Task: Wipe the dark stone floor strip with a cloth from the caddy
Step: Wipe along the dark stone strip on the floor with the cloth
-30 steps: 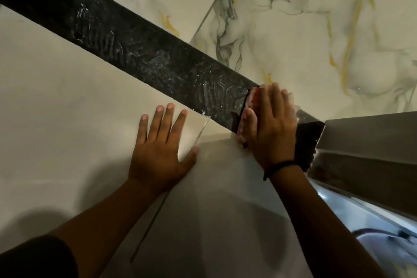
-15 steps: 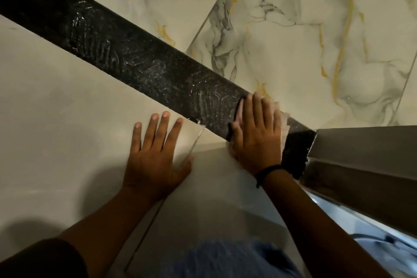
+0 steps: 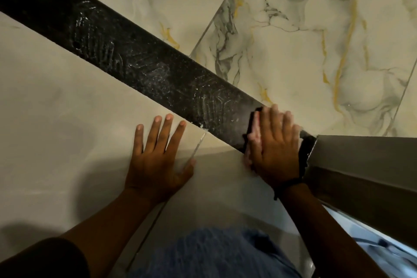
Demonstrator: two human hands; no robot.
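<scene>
The dark stone floor strip [image 3: 144, 67] runs diagonally from the upper left to the right, with whitish smear marks along its middle. My right hand [image 3: 274, 144] lies flat on a pinkish cloth [image 3: 253, 135] and presses it onto the strip's right end; only the cloth's left edge shows beside my fingers. My left hand [image 3: 158, 156] rests flat, fingers spread, on the pale tile just below the strip. The caddy is not in sight.
A grey door frame or panel [image 3: 365, 165] stands right of the cloth, at the strip's end. Marbled tiles with gold veins [image 3: 316, 52] lie beyond the strip, plain cream tiles [image 3: 56, 131] on my side. My blue-clad knee [image 3: 214, 255] shows at the bottom.
My right hand and the cloth stay at the strip's right end, shifting only slightly. The view has tilted, bringing my knee into the bottom of the frame. My left hand has stayed planted.
</scene>
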